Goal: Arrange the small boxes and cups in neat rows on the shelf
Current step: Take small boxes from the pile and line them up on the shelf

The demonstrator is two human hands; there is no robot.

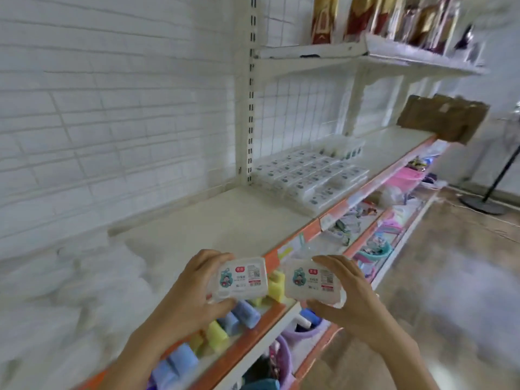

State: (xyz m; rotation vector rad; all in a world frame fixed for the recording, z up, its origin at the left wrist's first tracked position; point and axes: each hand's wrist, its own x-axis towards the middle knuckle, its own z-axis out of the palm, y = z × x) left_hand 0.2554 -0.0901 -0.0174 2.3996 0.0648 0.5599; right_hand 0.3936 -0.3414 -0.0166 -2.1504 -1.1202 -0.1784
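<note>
Hands grip one small box each: left hand [188,294] box [240,277], right hand [355,299] box [312,281].

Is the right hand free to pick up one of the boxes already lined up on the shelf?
Probably not yet. The right hand already grips a small box, and the rows of boxes lie farther along the shelf, though nothing blocks the way.

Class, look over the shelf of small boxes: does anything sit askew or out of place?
Mostly neat. One small box near the front of the rows looks tilted against its neighbours, though blur makes this uncertain.
</note>
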